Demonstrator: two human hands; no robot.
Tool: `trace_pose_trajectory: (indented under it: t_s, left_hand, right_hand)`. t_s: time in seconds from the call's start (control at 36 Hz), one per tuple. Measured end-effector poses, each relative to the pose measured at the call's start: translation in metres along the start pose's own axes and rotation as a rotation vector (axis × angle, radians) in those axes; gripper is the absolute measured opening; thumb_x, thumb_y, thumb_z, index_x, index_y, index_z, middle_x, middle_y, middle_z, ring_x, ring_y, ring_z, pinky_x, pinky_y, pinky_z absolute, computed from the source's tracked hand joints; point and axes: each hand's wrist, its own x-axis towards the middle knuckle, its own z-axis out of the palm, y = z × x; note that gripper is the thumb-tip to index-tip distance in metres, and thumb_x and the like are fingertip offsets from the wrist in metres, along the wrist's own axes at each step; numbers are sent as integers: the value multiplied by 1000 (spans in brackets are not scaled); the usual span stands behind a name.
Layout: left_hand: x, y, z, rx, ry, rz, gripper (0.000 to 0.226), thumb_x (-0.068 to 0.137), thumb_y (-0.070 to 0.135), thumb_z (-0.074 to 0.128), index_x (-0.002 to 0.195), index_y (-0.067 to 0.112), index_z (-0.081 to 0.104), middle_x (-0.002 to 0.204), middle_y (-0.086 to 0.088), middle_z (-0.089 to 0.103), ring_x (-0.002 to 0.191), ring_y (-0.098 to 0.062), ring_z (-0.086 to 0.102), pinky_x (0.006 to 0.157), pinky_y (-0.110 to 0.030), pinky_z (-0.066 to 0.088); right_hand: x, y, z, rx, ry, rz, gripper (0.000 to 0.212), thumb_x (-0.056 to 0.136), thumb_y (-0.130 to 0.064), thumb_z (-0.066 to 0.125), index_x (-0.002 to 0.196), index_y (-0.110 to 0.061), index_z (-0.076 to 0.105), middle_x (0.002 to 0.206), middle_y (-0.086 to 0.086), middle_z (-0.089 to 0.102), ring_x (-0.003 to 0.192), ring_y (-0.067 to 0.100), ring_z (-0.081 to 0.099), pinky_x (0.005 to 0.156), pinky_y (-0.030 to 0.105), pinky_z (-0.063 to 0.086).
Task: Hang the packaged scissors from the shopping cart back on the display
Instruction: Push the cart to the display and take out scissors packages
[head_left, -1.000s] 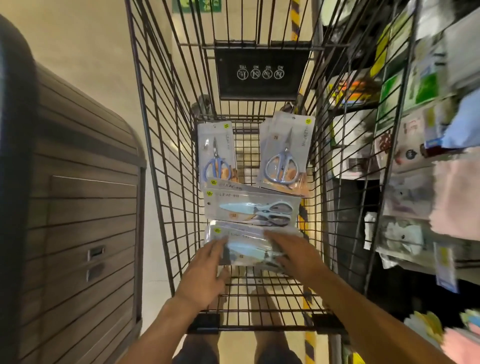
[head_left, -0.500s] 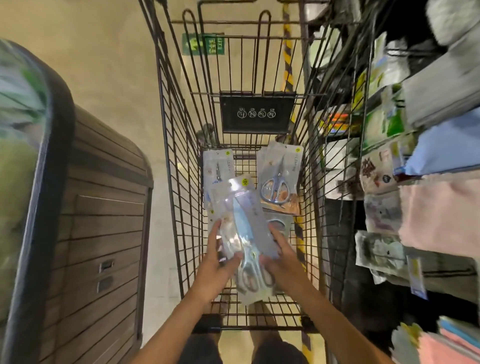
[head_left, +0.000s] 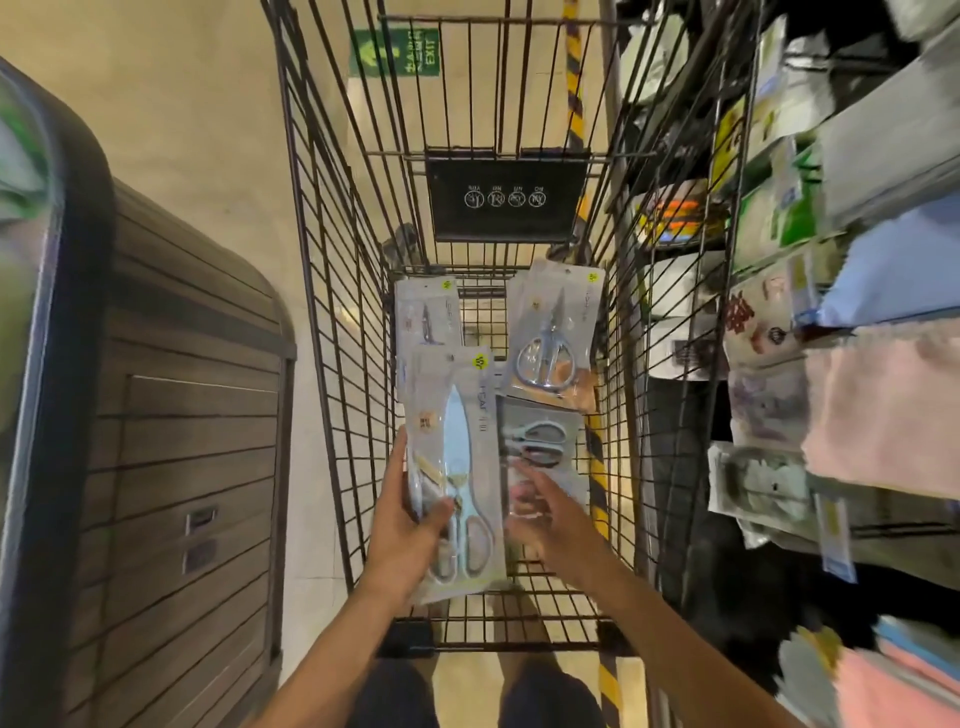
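Note:
My left hand (head_left: 410, 530) grips a clear pack of light-blue scissors (head_left: 457, 467), held upright above the floor of the black wire shopping cart (head_left: 332, 322). My right hand (head_left: 545, 514) is beside it, fingers spread, resting on another scissors pack (head_left: 540, 441) that lies flat in the cart. Two more packs lean on the cart's far end: one at the left (head_left: 426, 317), partly hidden, and one at the right (head_left: 556, 338) with silver scissors. The display (head_left: 769, 332) of hanging goods runs along the right.
A dark wood-panelled counter (head_left: 182, 415) stands close on the left of the cart. Pink and blue folded cloths (head_left: 883, 405) fill the right shelves. A green exit sign (head_left: 397, 52) marks the floor ahead. My legs show below the cart handle.
Both hands lifted one scissors pack off the cart floor and turned it upright. My right hand has since let go and dropped onto the pack beneath; my left hand alone holds the lifted pack.

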Motion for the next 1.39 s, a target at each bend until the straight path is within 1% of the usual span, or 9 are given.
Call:
trace_pose_trajectory:
  t_s: [0.17, 0.25, 0.33, 0.47, 0.72, 0.92, 1.11, 1.22, 1.39]
  left_hand:
    - [9, -4, -2, 29, 55, 16, 94, 91, -8, 62, 153, 51, 22, 151, 9, 46, 136, -13, 49, 99, -33, 52]
    - [17, -13, -1, 60, 64, 14, 94, 91, -9, 61, 154, 50, 21, 153, 7, 45, 136, -14, 49, 100, -34, 52]
    - [24, -23, -2, 79, 64, 8, 94, 91, -11, 59, 155, 46, 21, 152, 9, 44, 126, -7, 53, 85, -14, 55]
    - [33, -42, -7, 114, 91, 15, 97, 89, -9, 64, 157, 43, 18, 160, 7, 36, 142, -14, 40, 86, -5, 48]
    - [32, -48, -13, 86, 73, 9, 95, 89, -13, 62, 154, 45, 24, 149, 14, 45, 110, 22, 52, 75, -4, 50]
    - [30, -46, -13, 92, 60, 23, 94, 89, -11, 62, 155, 43, 22, 155, 11, 42, 136, -6, 46, 83, -5, 50]
    - [27, -43, -13, 112, 52, -6, 95, 90, -9, 63, 155, 45, 20, 156, 8, 40, 141, -13, 43, 98, -15, 45]
    - [16, -24, -12, 122, 50, -8, 94, 90, -9, 63, 154, 46, 22, 151, 9, 46, 132, -10, 52, 87, -10, 51]
    - [-9, 24, -13, 98, 23, 51, 91, 91, -10, 61, 151, 49, 27, 146, 6, 52, 120, -9, 60, 72, -11, 55]
  right_hand:
    - [28, 27, -24, -359, 92, -39, 72, 88, -13, 72, 145, -47, 42, 120, -7, 53, 109, 14, 61, 91, 34, 59]
    - [45, 46, -22, -528, 70, -126, 75, 80, -10, 78, 144, -34, 49, 118, -6, 58, 102, 14, 64, 86, 34, 60]
    - [57, 61, -14, -759, 161, -251, 70, 77, -8, 76, 142, -20, 53, 128, 4, 61, 116, 22, 58, 98, 36, 50]
    - [73, 78, -1, -946, 130, -308, 72, 89, -53, 63, 148, -16, 44, 147, 9, 50, 136, 28, 45, 113, 47, 41]
    - [84, 96, 4, -978, 227, -256, 91, 69, -20, 86, 149, -23, 44, 145, 3, 51, 130, 23, 47, 106, 38, 48]
    - [88, 96, 2, -1075, 237, -247, 94, 55, -47, 94, 134, -27, 48, 133, 2, 49, 121, 22, 45, 99, 39, 48]
    - [86, 81, 3, -1003, 115, -85, 73, 71, -42, 87, 126, -31, 39, 117, 2, 68, 104, 26, 67, 86, 43, 57]
    - [74, 60, -5, -1017, 4, -60, 91, 84, -41, 76, 150, -47, 14, 127, 5, 66, 111, 28, 66, 92, 43, 56]
    - [35, 21, -23, -887, 46, -210, 83, 89, -24, 70, 156, -43, 25, 125, 2, 67, 98, 23, 67, 77, 27, 48]
